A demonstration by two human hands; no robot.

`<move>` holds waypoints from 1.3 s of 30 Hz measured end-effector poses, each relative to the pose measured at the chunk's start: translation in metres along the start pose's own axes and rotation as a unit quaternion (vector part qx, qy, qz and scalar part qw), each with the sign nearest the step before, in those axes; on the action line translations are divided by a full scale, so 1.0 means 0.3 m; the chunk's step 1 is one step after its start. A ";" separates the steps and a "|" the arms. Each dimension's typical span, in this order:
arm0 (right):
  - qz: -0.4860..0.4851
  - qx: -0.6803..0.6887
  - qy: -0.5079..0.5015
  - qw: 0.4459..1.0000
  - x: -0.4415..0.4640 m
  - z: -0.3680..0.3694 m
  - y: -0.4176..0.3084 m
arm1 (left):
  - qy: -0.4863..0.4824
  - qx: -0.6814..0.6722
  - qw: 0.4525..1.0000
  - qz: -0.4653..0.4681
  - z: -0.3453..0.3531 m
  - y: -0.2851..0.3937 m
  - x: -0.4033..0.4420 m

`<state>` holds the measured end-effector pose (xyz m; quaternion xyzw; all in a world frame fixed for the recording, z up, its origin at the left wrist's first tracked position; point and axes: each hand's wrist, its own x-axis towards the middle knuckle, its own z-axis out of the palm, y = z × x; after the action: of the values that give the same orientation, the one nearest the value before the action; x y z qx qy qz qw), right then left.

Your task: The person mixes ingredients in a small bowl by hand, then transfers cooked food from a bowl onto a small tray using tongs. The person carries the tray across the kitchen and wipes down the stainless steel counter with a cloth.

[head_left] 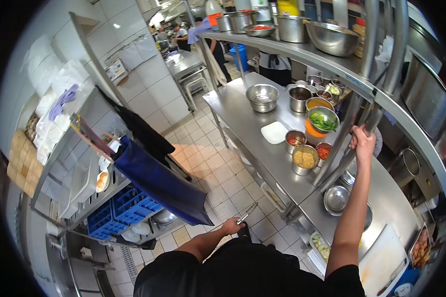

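In the head view, your left hand (230, 226) is closed around the handle end of a slim, silver metal tool (248, 213). The tool is held in front of your body, above the white tiled floor (223, 173) and outside the left edge of the long stainless-steel surface (252, 143). Its exact type cannot be told. Your right hand (363, 141) is clamped on a round, grey metal post (376, 116) that supports the steel overhead shelf (302, 42). Your hands are well apart.

On the surface, a round steel bowl (262, 98) stands toward the far edge. A white, square plate (274, 132) lies near the left edge. Right of the plate, locate the steel container of yellow chopped food (305, 158), the smaller steel container of red chopped food (324, 150) and the steel bowl of green leaves (323, 120). The bowl of green leaves sits above an orange container (314, 129).

On the nearer section, past the post, a shallow, round steel bowl (336, 200) stands near the left edge. A white, rectangular cutting board (383, 261) lies toward the near edge, beside a metal tray of raw-looking meat (422, 249) at the near right corner.
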<state>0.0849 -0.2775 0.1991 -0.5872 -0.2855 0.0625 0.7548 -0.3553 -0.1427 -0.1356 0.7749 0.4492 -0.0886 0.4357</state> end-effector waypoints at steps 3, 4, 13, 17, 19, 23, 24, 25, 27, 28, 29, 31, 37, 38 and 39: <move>-0.010 0.001 0.008 1.000 0.011 -0.006 0.017 | -0.010 0.030 0.999 -0.041 -0.038 0.033 -0.001; 0.002 0.001 0.011 1.000 0.009 -0.006 0.010 | -0.009 0.036 0.999 -0.017 -0.037 0.011 0.015; -0.018 0.000 0.018 1.000 -0.001 -0.008 -0.004 | 0.008 0.062 0.997 0.051 -0.062 -0.036 0.071; -0.011 0.007 0.033 0.999 -0.007 -0.016 -0.001 | 0.034 0.110 0.981 0.156 -0.135 -0.125 0.090; 0.001 0.025 0.025 0.999 -0.016 -0.015 -0.015 | -0.055 0.142 0.959 0.241 -0.222 -0.156 0.104; 0.009 0.022 0.043 0.999 -0.014 -0.030 -0.008 | -0.114 0.170 0.922 0.330 -0.509 -0.084 0.065; -0.001 0.016 0.026 1.000 -0.008 -0.040 -0.002 | -0.127 0.203 0.913 0.331 -0.540 -0.102 0.117; -0.005 0.026 0.026 0.999 -0.005 -0.051 0.008 | -0.129 0.205 0.911 0.333 -0.562 -0.109 0.161; -0.008 0.034 0.056 0.998 -0.009 -0.046 0.006 | -0.140 0.151 0.917 0.341 -0.606 -0.089 0.248; -0.012 0.030 0.064 0.997 -0.006 -0.048 0.007 | -0.144 0.153 0.914 0.348 -0.607 -0.094 0.308; -0.010 0.020 0.068 0.997 -0.009 -0.051 0.006 | -0.091 0.155 0.927 0.331 -0.583 -0.113 0.371; -0.009 0.004 0.080 0.997 -0.010 -0.047 -0.003 | -0.044 0.155 0.934 0.319 -0.495 -0.192 0.493; 0.039 -0.008 0.102 0.994 -0.030 -0.012 -0.043 | 0.078 -0.062 0.990 -0.095 -0.138 -0.484 0.345; 0.040 -0.011 0.113 0.993 -0.032 0.007 -0.053 | -0.001 0.036 0.999 -0.006 -0.196 -0.437 0.274; 0.038 -0.018 0.114 0.993 -0.029 -0.005 -0.045 | -0.082 0.136 0.984 0.081 -0.258 -0.397 0.204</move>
<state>0.0752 -0.2864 0.2082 -0.6141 -0.1763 0.0188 0.7690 -0.4316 -0.0206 -0.1921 0.8510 0.3315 -0.1767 0.3670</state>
